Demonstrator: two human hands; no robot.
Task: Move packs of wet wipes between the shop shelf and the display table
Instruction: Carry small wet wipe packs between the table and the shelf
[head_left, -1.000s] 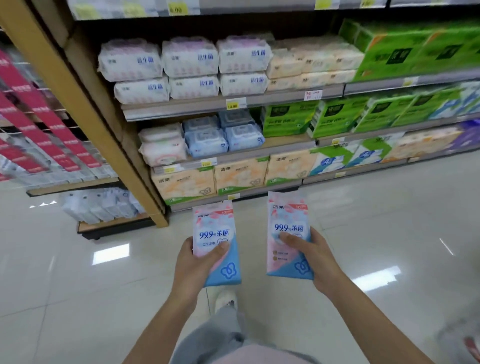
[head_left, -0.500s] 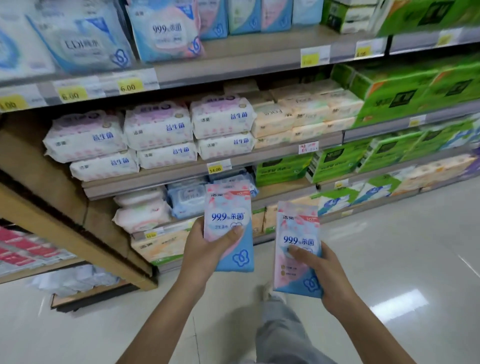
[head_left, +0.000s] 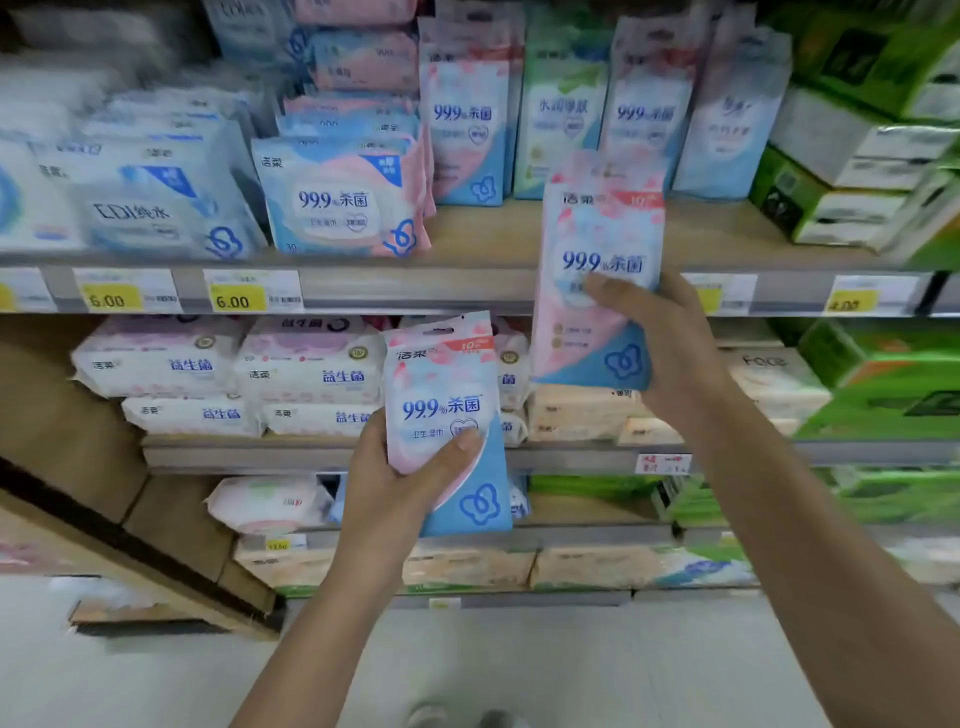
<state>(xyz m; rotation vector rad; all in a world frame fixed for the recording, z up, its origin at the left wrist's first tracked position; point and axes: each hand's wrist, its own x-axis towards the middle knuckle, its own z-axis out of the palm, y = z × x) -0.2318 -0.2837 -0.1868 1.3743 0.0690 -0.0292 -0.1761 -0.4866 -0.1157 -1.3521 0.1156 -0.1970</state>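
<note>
Across the whole view runs the shelf (head_left: 483, 234), several boards deep in wipes and tissue. At its right end stack green boxes (head_left: 883, 374). On the middle board lie white packs (head_left: 156, 364) marked 益生菌 in blue. On the top board a pale pack (head_left: 150, 208) reads EDI纯水. Just beside it a pink-and-blue pack (head_left: 337, 202) reads 洁柔 and 99.9% 杀菌. Further right a row of slim packs (head_left: 465, 130) stands upright, one with the same 99.9% 杀菌.

I have one slim pack in each of my hands, both upright, pink above blue, printed 洁柔 and 99.9% 杀菌, with a red corner band bearing 10. The right pack (head_left: 597, 234) is up in front of the top board's edge. My right hand (head_left: 670, 343) grips its lower half, thumb across the face. The left pack (head_left: 441, 395) sits lower, in front of the middle board. My left hand (head_left: 395, 478) holds it from the left side, thumb pressed on the front. The two packs are apart.

Two yellow price tags (head_left: 236, 299) on the top rail read 6.00; one further right is too blurred to read.
</note>
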